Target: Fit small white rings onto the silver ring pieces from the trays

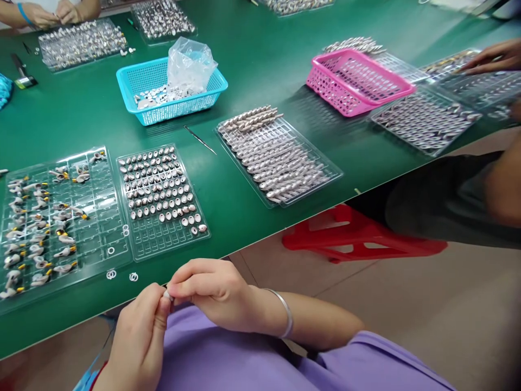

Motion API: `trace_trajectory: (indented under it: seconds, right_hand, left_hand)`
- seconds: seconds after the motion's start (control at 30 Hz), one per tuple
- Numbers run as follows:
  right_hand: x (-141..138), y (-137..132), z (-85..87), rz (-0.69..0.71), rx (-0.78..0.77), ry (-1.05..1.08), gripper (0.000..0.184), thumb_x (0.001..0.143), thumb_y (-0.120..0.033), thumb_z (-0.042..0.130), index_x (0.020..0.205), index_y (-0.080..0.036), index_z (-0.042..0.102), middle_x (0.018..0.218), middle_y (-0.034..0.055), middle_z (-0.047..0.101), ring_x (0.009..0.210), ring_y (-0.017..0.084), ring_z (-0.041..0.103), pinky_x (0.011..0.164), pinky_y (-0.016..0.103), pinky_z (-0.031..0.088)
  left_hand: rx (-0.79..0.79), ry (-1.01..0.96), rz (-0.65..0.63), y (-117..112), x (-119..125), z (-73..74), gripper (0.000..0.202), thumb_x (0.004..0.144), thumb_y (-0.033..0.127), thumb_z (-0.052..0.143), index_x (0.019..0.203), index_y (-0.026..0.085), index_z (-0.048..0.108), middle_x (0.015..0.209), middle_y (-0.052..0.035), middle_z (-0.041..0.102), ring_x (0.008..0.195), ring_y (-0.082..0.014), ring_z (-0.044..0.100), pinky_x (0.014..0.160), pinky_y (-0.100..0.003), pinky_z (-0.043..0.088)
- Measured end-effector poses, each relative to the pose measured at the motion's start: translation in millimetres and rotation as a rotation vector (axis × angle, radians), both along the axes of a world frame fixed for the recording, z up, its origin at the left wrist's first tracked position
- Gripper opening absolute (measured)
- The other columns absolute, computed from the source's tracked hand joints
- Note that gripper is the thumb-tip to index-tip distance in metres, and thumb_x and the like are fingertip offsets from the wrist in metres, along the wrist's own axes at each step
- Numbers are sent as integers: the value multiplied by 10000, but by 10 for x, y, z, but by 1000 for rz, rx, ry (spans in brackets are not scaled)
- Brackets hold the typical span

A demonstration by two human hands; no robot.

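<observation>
My left hand (136, 334) and my right hand (217, 293) meet at the table's front edge, above the purple clothing. Both are closed, pinching a small whitish part (167, 295) between their fingertips; most of it is hidden. Just beyond them on the table lie several thin white rings (133, 277). Nearest is a clear tray (150, 244) with rows of small white oval shells (165, 205), its front cells partly bare. To its left, a larger clear tray (103, 217) holds earbud-like white pieces (38, 236) with yellow ends.
Tweezers (199, 139) lie behind the shell tray. A blue basket (150, 115) holds white pieces and a plastic bag (191, 65). Right are a tray of stacked white parts (280, 163), a pink basket (345, 103) and a red stool (362, 239). Co-workers' hands (496, 57) work at the right and far left.
</observation>
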State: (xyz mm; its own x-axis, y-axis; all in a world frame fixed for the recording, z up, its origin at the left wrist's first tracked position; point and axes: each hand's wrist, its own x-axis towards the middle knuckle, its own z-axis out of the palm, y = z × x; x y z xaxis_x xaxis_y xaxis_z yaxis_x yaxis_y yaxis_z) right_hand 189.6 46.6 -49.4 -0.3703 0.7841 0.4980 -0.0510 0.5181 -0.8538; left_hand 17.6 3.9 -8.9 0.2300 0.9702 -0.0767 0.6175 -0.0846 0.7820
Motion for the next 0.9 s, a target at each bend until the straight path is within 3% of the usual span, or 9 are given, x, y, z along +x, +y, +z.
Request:
trace_trajectory:
  seconds: [0.1, 0.27, 0.4, 0.53, 0.73, 0.9]
  right_hand:
    - [28, 65, 16, 54, 7, -21, 175, 925, -111, 565, 840, -110, 718, 865, 95, 739, 742, 110, 710, 695, 176, 624]
    - [63, 154, 13, 171, -5, -26, 205, 918, -71, 538, 815, -107, 712, 861, 87, 738, 740, 101, 715, 700, 164, 620]
    - [56, 138, 8, 154, -7, -47, 220, 934, -82, 510, 841, -115, 707, 895, 86, 736, 764, 100, 713, 702, 174, 625]
    - [23, 93, 13, 116, -36, 9, 188, 922, -77, 539, 847, -104, 710, 885, 96, 734, 749, 104, 714, 703, 174, 627]
    - [5, 60, 18, 114, -78, -19, 185, 939, -123, 534, 850, -114, 696, 897, 98, 736, 770, 112, 715, 734, 204, 632]
    - [32, 69, 46, 108, 27, -83, 191, 927, -87, 514, 855, -112, 689, 901, 106, 735, 784, 117, 705, 716, 198, 623]
  left_hand:
    - [-57, -38, -10, -13, -3, 7, 316, 976, 279, 394, 682, 227, 495, 568, 32, 494, 478, -122, 456, 476, -224, 357]
    - [-325, -185, 15, -21, -68, -1, 393, 981, 412, 412, 651, 213, 490, 557, 30, 481, 494, -117, 449, 481, -222, 362]
    - [-433, -291, 61, -49, -76, -15, 412, 964, 478, 436, 659, 208, 499, 558, 30, 468, 505, -120, 423, 490, -231, 360]
    - [-366, -267, 143, -74, -35, 3, 406, 967, 471, 435, 670, 209, 524, 559, 33, 470, 515, -122, 427, 516, -234, 362]
    - [-219, -160, 58, -70, -43, 10, 362, 978, 402, 414, 704, 217, 561, 567, 20, 513, 493, -134, 445, 482, -240, 351]
    - [-203, -124, 61, -61, -48, 12, 352, 971, 398, 424, 695, 223, 555, 585, 15, 527, 501, -138, 447, 501, -243, 364]
